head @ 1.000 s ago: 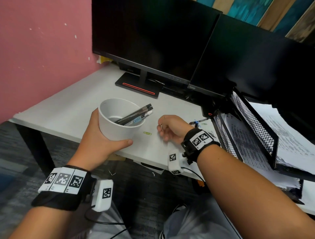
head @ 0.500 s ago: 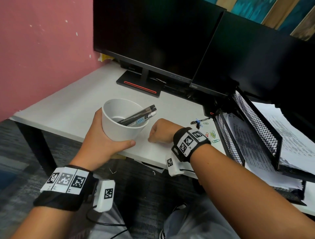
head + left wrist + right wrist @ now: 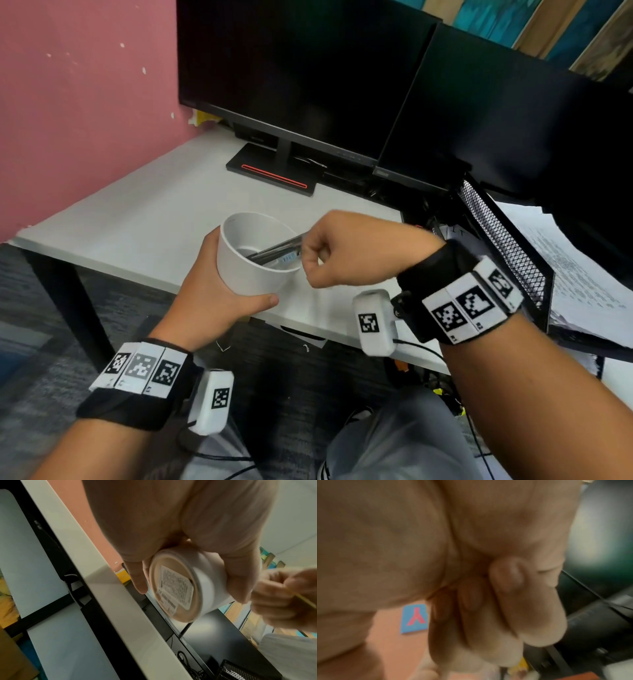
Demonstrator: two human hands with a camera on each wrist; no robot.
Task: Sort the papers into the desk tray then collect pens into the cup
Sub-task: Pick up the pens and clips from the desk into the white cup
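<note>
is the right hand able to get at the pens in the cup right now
Probably yes. The right hand hangs at the rim of the cup, which the left hand holds up with its mouth open; the pens lean toward that side, nothing between.

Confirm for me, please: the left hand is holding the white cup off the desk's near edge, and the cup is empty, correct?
Not quite. The left hand does hold the white cup off the desk's near edge, but the cup is not empty: the head view shows pens lying inside it.
</note>
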